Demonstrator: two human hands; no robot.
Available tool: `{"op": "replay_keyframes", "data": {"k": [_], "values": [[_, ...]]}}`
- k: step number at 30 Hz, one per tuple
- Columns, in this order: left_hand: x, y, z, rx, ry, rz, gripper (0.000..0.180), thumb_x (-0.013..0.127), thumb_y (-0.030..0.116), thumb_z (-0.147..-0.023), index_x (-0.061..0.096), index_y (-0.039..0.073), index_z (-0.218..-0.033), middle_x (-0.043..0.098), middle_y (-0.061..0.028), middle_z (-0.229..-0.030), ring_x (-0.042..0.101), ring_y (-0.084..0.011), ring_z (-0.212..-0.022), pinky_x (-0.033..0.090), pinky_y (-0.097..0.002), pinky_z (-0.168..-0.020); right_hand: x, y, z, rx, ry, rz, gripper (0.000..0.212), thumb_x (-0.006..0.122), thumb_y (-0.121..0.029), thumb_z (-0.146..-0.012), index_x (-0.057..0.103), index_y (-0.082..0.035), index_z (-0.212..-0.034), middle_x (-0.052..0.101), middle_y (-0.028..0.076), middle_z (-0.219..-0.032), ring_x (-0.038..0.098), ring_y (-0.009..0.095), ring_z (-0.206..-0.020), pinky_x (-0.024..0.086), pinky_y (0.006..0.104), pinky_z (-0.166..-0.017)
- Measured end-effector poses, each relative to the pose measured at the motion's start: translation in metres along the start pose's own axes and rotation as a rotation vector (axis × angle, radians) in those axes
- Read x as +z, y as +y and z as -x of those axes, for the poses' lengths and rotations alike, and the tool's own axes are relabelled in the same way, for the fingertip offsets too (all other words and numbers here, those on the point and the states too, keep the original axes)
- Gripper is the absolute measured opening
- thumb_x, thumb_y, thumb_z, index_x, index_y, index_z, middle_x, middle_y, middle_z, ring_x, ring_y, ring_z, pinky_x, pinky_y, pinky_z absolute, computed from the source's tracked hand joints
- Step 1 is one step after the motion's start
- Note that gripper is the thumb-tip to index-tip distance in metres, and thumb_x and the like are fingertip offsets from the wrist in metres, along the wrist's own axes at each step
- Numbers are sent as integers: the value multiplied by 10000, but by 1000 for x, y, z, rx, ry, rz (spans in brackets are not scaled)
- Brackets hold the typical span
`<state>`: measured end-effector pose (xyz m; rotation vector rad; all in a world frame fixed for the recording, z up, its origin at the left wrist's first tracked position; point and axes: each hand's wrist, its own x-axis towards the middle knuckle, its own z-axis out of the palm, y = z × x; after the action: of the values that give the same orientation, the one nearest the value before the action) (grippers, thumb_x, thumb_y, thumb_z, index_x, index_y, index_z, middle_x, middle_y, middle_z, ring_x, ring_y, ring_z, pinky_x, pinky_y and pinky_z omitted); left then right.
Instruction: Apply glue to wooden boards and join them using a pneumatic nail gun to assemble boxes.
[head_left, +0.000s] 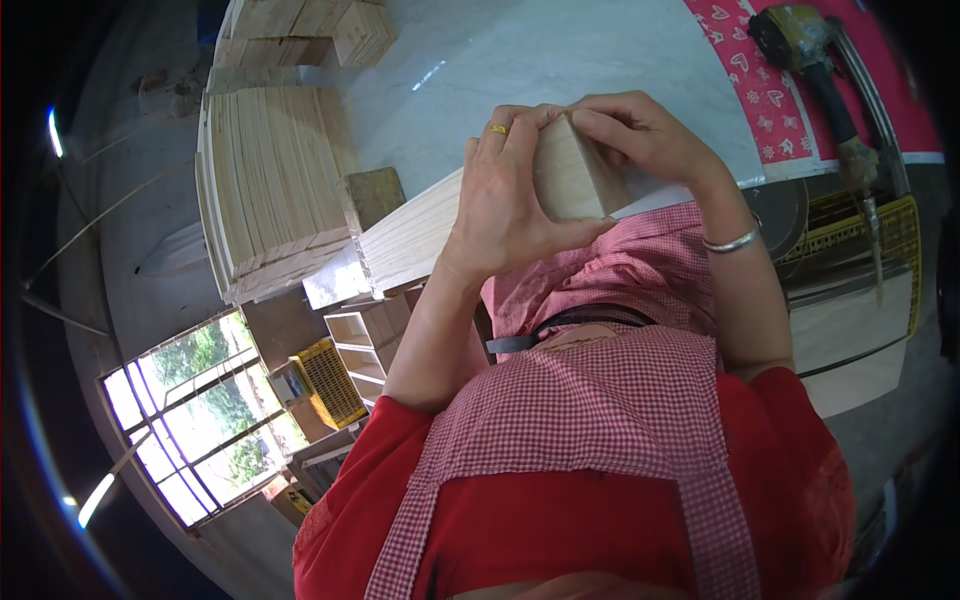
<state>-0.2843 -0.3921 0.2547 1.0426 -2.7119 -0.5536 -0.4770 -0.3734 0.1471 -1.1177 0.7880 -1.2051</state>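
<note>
Both hands are on a pale wooden piece (567, 172) with a sharp corner edge, like a block or small box, at the table's near edge. My left hand (505, 190) spans its top face, fingers curled over the far edge and thumb along the near edge. My right hand (645, 135) is closed round the far right corner, its fingertips pressed to the wood and partly hidden. Left of the piece, beside my left wrist, runs a row of thin wooden boards (415, 232). A rough brownish block (374, 197) stands at the far end of that row.
A large stack of thin boards (275, 185) stands on the pale tabletop (480, 60) at left, more wooden pieces (362, 35) behind it. A yellow-and-black power tool (815, 60) lies at far right on pink patterned cloth (755, 90). Yellow crates (330, 385) stand below at both sides.
</note>
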Motion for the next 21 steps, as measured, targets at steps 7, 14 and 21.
{"op": "replay_keyframes", "data": {"k": [7,14,21], "values": [[-1,3,1,-50,-14,12,942,912,418,-527,506,7,-1270,529,-152,-1170,550,-330,-1064,412,-437,-901,-1,-2,-6,46,-76,-12,306,601,-312,-1002,731,-35,-991,523,-67,-691,429,25,-611,361,205,-551],[0,1,-1,-24,5,19,929,922,408,-498,522,21,-1243,541,-141,-1151,561,-319,-1037,418,-427,-882,0,0,-6,46,-77,-65,344,631,-358,-978,745,-33,-955,560,-64,-716,444,26,-623,365,209,-554],[-3,3,-2,-11,-5,-4,941,940,325,-467,523,14,-1251,558,-154,-1139,595,-335,-1027,511,-448,-864,1,1,-6,27,-79,-75,332,638,-353,-974,749,-41,-951,561,-70,-706,454,19,-628,371,204,-556]]}}
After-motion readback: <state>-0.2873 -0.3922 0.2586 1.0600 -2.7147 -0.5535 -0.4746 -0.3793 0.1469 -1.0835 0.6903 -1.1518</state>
